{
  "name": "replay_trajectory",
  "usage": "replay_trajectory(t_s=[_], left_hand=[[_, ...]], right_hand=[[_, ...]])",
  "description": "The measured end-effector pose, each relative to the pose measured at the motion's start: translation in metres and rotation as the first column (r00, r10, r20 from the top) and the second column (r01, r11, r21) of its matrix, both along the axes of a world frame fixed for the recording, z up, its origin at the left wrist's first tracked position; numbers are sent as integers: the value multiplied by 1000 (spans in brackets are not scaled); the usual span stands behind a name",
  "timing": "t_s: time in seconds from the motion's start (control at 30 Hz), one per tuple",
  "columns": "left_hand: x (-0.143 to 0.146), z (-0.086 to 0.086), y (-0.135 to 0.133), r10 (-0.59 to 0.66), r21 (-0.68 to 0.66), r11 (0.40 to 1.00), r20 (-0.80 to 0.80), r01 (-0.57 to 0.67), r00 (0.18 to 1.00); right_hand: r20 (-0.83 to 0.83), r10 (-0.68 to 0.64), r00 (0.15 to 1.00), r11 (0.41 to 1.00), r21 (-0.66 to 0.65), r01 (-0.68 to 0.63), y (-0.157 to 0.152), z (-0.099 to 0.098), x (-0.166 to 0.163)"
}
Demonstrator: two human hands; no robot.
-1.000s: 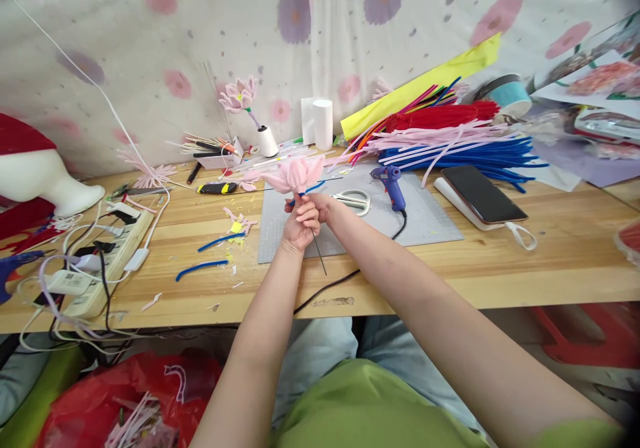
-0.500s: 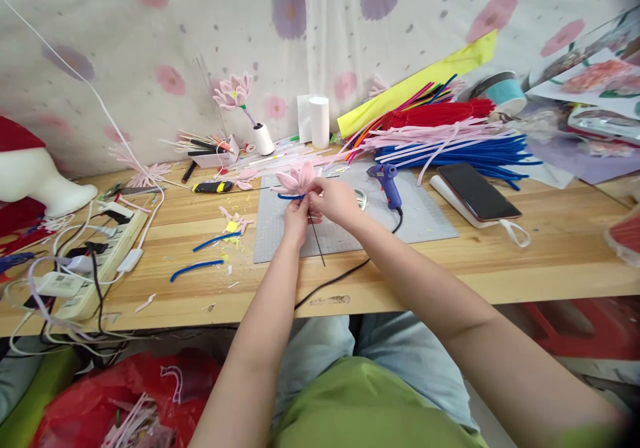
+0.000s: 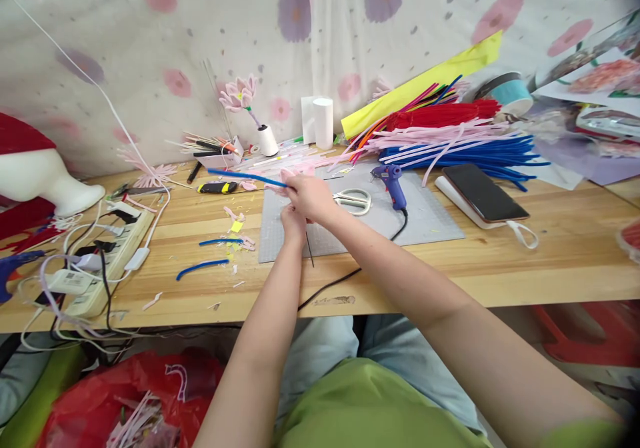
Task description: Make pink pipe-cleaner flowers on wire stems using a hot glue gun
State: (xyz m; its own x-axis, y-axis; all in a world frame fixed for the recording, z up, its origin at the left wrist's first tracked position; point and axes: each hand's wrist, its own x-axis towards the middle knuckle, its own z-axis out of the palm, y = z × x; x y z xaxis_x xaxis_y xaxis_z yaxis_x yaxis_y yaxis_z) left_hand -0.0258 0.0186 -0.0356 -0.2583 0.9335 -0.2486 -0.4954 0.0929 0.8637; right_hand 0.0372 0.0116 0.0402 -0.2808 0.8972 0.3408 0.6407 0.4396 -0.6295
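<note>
My left hand is closed around the thin dark wire stem of a pink pipe-cleaner flower, mostly hidden behind my right hand. My right hand sits just above it, fingers pinched on a blue pipe cleaner that sticks out to the left over the table. Both hands hover above the grey cutting mat.
Scissors and a blue glue gun lie on the mat. A phone and piles of pipe cleaners are at right. Blue pieces, a utility knife and a power strip are at left.
The blue pipe cleaner, earlier curled at the flower's base, now stretches out straight to the left. My right hand has moved over the flower, covering most of it.
</note>
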Motion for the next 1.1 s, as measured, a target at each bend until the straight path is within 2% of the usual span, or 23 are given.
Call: replay_trajectory(t_s=[0.07, 0.13, 0.23, 0.33, 0.53, 0.77, 0.9, 1.0, 1.1], left_hand=[[-2, -1, -10, 16, 56, 998, -71, -13, 997], [0, 0, -14, 3, 92, 996, -145, 11, 989], [5, 0, -14, -67, 71, 994, -179, 81, 982], [6, 0, -13, -151, 63, 985, -117, 159, 982], [5, 8, -17, -235, 31, 972, 71, 234, 969], [4, 20, -21, -296, 8, 949, 368, 316, 881], [1, 17, -21, -315, 59, 939, 542, 339, 779], [0, 16, -25, -343, 129, 935, 573, 332, 745], [1, 18, -30, -378, 204, 925, 567, 320, 732]], right_hand=[[-125, -32, 992, 999, 5, 33, 6, -5, 17], [-328, -56, 943, 998, -59, 39, 14, -17, 33], [-593, -121, 796, 974, -224, -19, 24, -35, 52], [-729, -208, 652, 942, -328, -66, 27, -44, 60], [-819, -273, 504, 940, -339, -42, 19, -46, 62], [-837, -351, 420, 912, -408, -51, 18, -51, 65], [-833, -461, 307, 843, -519, -142, 22, -58, 63], [-800, -548, 244, 763, -598, -246, 23, -62, 61], [-794, -570, 209, 721, -606, -335, 22, -62, 58]])
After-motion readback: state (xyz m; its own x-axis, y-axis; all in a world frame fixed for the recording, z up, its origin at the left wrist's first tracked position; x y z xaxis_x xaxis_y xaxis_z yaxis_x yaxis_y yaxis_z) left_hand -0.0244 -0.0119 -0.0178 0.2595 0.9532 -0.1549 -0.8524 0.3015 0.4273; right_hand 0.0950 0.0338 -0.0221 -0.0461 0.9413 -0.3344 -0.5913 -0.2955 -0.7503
